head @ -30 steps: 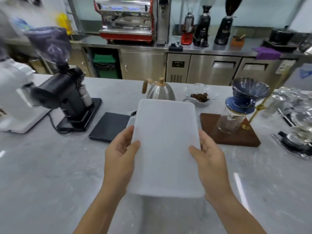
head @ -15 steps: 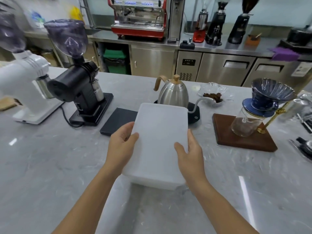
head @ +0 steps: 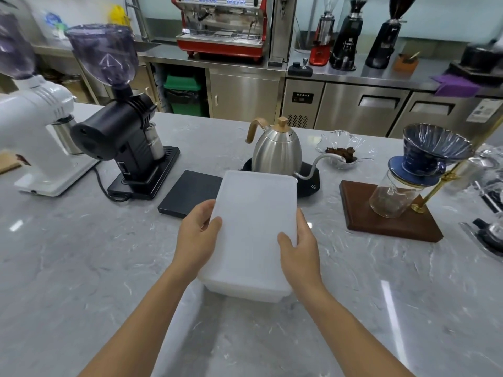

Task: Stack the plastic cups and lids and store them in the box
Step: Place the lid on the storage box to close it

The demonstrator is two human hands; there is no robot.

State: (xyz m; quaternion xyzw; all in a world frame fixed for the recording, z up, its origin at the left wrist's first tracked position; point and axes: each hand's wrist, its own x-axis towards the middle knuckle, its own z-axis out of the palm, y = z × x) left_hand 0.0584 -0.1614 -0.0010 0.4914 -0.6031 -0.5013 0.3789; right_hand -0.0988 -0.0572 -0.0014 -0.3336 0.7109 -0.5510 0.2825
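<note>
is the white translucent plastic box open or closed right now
Closed: the flat lid covers the white translucent plastic box edge to edge, with the left hand and right hand gripping its sides.

Both bare forearms are reaching forward from the bottom of the view, converging toward the middle. The left hand is gripping the left long edge of the box, its thumb lying on top and its fingers curling out of sight beneath. The right hand is mirroring that hold on the opposite edge, thumb pressing on top, fingers wrapping the side. Both wrists are staying roughly straight, palms facing each other.
</note>
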